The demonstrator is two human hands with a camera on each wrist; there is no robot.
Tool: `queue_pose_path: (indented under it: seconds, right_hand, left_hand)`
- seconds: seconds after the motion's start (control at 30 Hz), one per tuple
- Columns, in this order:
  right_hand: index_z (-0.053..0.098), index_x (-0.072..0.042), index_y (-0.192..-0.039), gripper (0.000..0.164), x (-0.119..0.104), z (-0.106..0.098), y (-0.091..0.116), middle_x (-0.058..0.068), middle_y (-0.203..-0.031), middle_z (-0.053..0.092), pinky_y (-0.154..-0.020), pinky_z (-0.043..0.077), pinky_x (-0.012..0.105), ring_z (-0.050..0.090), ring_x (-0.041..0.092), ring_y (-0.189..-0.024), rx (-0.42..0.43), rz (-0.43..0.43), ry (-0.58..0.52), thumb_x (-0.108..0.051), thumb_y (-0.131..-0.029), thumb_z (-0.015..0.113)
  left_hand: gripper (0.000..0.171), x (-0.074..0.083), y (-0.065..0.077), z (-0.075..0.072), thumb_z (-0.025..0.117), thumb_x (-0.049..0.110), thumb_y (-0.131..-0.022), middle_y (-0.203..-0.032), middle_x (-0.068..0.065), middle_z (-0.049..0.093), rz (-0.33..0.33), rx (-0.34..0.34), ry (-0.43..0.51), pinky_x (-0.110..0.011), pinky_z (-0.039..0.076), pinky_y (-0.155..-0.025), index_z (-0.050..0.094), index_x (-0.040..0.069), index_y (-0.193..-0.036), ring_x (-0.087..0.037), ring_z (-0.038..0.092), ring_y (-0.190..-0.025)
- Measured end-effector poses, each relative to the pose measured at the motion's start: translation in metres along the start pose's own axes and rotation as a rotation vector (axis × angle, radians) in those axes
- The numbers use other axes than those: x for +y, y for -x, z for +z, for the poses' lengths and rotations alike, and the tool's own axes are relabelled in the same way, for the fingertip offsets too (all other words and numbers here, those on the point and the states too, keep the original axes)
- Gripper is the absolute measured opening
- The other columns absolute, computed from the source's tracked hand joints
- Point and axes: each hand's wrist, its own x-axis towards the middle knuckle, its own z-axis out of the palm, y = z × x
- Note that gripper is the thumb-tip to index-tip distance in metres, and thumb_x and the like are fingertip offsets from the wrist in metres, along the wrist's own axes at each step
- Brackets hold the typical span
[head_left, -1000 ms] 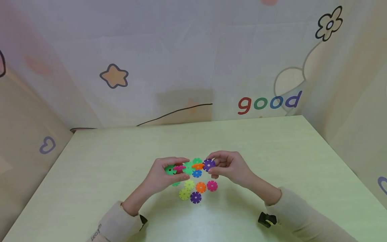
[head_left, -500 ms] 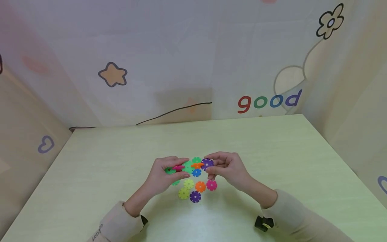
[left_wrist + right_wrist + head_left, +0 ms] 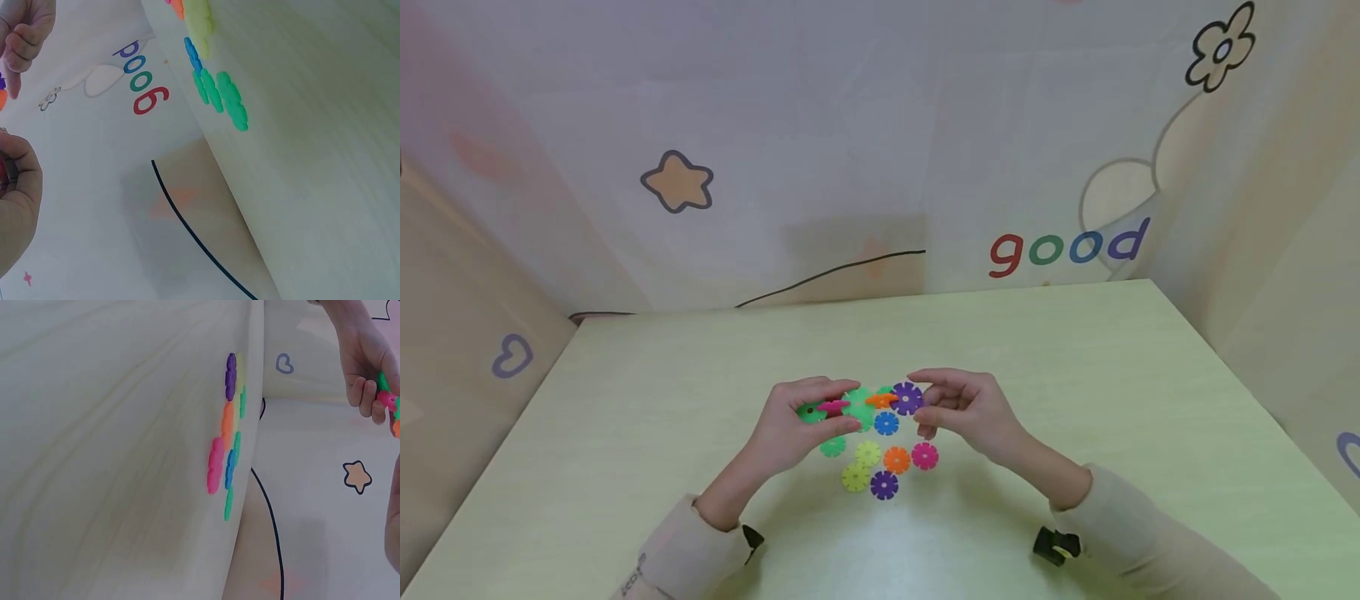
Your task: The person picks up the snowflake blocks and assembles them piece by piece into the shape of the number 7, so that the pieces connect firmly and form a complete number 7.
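In the head view a chain of notched plastic snowflake discs is held above the table. It runs from a green disc (image 3: 812, 412) through an edge-on pink disc (image 3: 832, 407), a lighter green disc (image 3: 857, 403) and an edge-on orange disc (image 3: 882, 401) to a purple disc (image 3: 907, 398). My left hand (image 3: 790, 425) grips the chain's left part, with thumb and fingers around the green and pink discs. At the other end, thumb and forefinger of my right hand (image 3: 973, 407) pinch the purple disc. Pink and green pieces also show in the left hand (image 3: 369, 369) in the right wrist view.
Several loose snowflake discs lie under the hands: blue (image 3: 886, 423), green (image 3: 832, 447), yellow (image 3: 855, 477), orange (image 3: 897, 460), pink (image 3: 925, 456) and purple (image 3: 884, 485). A printed cloth (image 3: 850, 125) stands behind the pale table (image 3: 662, 375).
The chain and my left hand have shifted slightly left and up. My right hand has followed, its fingertips staying at the purple disc. The loose discs lie as before.
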Motion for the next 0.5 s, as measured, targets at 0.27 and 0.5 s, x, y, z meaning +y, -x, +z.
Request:
queue_pose_path:
  seconds: [0.27, 0.5]
  right_hand:
    - [0.056, 0.005, -0.117, 0.035, 0.005, -0.011, 0.003, 0.021, -0.08, 0.063, -0.067, 0.054, 0.032, 0.064, 0.021, -0.064, -0.026, 0.062, 0.078, -0.003, -0.084, 0.064]
    - [0.056, 0.004, -0.117, 0.037, 0.015, -0.02, 0.003, 0.027, -0.08, 0.059, -0.061, 0.053, 0.03, 0.059, 0.02, -0.058, -0.11, 0.157, 0.147, -0.009, -0.084, 0.065]
  left_hand:
    - [0.037, -0.002, 0.006, -0.004, 0.074, 0.008, -0.075, -0.088, -0.009, 0.065, -0.017, 0.001, 0.013, -0.023, 0.049, -0.055, 0.065, 0.0, -0.11, -0.016, 0.057, -0.071]
    - [0.037, -0.004, 0.009, -0.005, 0.075, 0.008, -0.074, -0.086, -0.009, 0.065, -0.03, 0.006, 0.022, -0.022, 0.047, -0.053, 0.065, 0.001, -0.11, -0.015, 0.056, -0.068]
